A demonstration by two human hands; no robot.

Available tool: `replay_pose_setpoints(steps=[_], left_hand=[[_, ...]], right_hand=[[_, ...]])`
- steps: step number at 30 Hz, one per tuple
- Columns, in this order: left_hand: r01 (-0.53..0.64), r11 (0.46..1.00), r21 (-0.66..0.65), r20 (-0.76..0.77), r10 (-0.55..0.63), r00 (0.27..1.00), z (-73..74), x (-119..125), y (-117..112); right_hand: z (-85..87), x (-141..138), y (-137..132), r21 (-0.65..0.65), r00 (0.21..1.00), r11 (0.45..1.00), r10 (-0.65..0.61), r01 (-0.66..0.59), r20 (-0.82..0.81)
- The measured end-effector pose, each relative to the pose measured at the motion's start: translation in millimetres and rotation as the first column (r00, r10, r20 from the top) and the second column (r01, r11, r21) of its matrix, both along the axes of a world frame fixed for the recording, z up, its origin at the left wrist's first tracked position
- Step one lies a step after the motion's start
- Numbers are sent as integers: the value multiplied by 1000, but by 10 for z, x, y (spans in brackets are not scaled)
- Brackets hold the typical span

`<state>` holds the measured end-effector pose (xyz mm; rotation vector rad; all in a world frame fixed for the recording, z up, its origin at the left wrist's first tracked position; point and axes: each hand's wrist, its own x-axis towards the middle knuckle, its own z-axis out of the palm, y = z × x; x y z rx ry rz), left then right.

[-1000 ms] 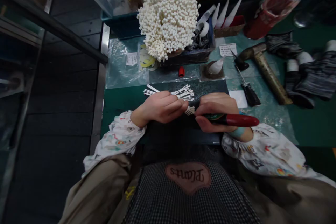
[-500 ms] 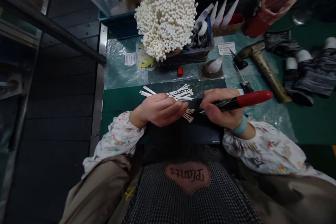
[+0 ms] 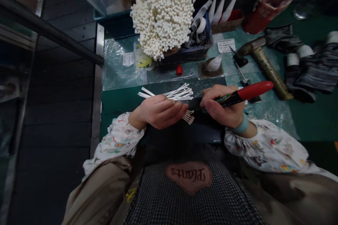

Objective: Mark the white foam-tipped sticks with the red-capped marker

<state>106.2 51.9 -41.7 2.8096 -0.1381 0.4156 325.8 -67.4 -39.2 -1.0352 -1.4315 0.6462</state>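
My left hand (image 3: 160,111) is closed around a small bundle of white cable ties (image 3: 188,117), whose heads stick out past the fingertips. My right hand (image 3: 221,108) is closed on a red-handled tool (image 3: 246,92), its dark tip pointing at the tie heads. Just beyond my hands, a loose pile of white ties (image 3: 169,93) lies on the dark mat (image 3: 185,134). Farther back stands a big upright bunch of white cable ties (image 3: 163,11).
A hammer (image 3: 265,66), a small screwdriver (image 3: 241,74), rolled dark gloves (image 3: 311,72), a red cap (image 3: 179,70), white cones (image 3: 222,8) and a red container (image 3: 266,6) sit on the green table. Dark shelving and a metal rail lie at left.
My right hand has swung the red handle from pointing right and low to angled up and to the right. The left hand stays closed on the ties. The view has shifted slightly.
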Motion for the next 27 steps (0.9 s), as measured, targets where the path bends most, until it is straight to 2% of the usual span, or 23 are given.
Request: replay_pose_setpoints(steps=[4,7,9,12,16,21,24,27], left_hand=[[2,1000,-11,39,-2,999,16,15,-7],[30,996,80,79,-37,996,35,37,-16],[43,990,133,63,-52,997,47,51,-19],[37,990,136,0,-37,999,57,62,-19],[50,993,110,34,-54,998,50,56,-16],[53,991,122,69,-61,996,41,40,-27],[51,974,222,36,-60,998,38,32,-33],[53,946,319,65,-77,995,31,21,-33]], right_hand=[[22,5,3,-17,999,999,28,-27,37],[46,12,3,-25,996,1000,0,2,84],[57,19,3,-11,994,999,-35,37,105],[63,23,4,24,992,999,-47,45,120],[46,21,1,42,995,999,-31,27,90],[20,20,-1,41,996,995,-91,90,5],[27,18,8,23,997,997,-76,76,22],[40,16,19,44,998,999,-24,21,61]])
